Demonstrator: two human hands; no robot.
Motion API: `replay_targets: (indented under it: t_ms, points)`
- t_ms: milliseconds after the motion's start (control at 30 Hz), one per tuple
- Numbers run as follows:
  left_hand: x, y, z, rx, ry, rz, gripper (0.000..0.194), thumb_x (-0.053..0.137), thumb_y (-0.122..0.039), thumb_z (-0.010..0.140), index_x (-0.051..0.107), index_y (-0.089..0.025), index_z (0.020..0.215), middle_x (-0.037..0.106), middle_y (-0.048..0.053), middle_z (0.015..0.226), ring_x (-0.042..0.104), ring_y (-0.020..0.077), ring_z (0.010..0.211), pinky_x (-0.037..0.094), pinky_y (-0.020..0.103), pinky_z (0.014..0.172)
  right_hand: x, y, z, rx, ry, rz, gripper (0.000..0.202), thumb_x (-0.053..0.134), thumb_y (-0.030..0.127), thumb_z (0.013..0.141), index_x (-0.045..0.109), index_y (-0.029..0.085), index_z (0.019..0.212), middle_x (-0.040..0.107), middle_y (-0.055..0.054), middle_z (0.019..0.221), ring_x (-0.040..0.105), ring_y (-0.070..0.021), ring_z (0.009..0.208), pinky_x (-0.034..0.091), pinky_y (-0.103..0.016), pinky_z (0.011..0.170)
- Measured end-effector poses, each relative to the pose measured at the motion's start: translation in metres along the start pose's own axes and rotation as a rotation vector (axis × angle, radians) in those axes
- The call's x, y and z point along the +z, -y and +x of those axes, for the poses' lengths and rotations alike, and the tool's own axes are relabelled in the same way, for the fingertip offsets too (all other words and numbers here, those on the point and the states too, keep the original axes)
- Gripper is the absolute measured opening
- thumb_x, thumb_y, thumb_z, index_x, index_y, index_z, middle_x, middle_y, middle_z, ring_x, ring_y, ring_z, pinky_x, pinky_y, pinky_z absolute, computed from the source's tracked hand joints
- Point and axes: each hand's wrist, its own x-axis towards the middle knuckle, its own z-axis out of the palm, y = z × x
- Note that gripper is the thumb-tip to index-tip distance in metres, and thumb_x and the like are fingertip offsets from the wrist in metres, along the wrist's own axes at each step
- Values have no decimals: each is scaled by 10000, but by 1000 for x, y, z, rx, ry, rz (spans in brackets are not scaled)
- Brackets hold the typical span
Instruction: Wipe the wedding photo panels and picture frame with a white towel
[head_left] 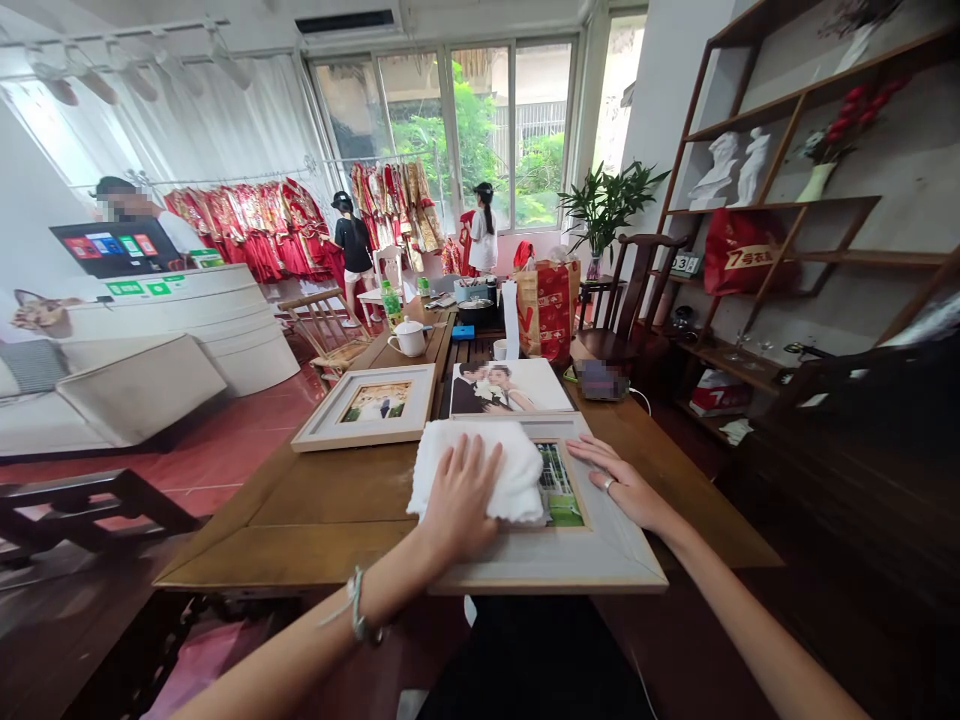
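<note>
A framed picture (611, 545) with a light grey border lies at the near edge of the wooden table. On its left part rests a folded white cloth (517, 455). My left hand (461, 500) lies flat on the cloth, its fingers spread, pressing from above without gripping. The cloth and hand hide part of the picture. My right hand (619, 480), wearing a ring, rests with extended fingers on the frame's right border. Just beyond lies a photo panel of a couple (536, 385), and a second framed picture (322, 430) is to the left.
Farther back on the table (300, 525) are a white teapot (409, 338), a red-and-tan bag (551, 310), bottles and a small blue box (463, 332). A dark device (602, 380) with a white cable sits right. Chairs flank the table; people stand near hanging red garments.
</note>
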Motion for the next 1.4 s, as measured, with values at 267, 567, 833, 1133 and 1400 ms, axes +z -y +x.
replay_targets:
  t_ms: [267,567,833,1133,1400]
  points:
    - [-1,17,47,1,-27,28,750,500,-195,718,208,-174,1408,182,133,1480,104,291,1355,122,477,1067,0,-2,0,1,1,-5,402,470,220,799,585,289,1177,524,-29,1313,307,-236,1327,211,-520,1099]
    - [-28,-33,-71,156,316,-101,975,552,-169,569,107,-184,1437,58,135,1496,-9,342,1347,72,541,1069,1,-4,0,-12,-8,-10,407,459,200,787,596,262,1165,533,-44,1302,334,-224,1311,218,-497,1101]
    - [-12,-27,-31,145,133,-104,938,541,-178,599,114,-204,1433,60,133,1498,-9,320,1353,59,511,1079,1,-3,0,14,7,-30,414,457,186,794,585,270,1179,519,-38,1316,297,-229,1332,190,-501,1109]
    - [-2,9,69,181,5,-35,728,483,-202,757,186,-128,1418,98,140,1493,-13,310,1356,70,518,1077,0,-4,-1,10,6,-21,395,459,233,815,574,268,1192,505,-44,1330,291,-234,1335,202,-497,1105]
    - [-25,-31,-30,300,290,-189,733,496,-279,763,202,-144,1421,181,166,1470,128,361,1335,163,555,1051,2,-5,1,26,-10,-14,432,456,162,761,601,263,1156,532,-46,1300,309,-232,1326,207,-493,1103]
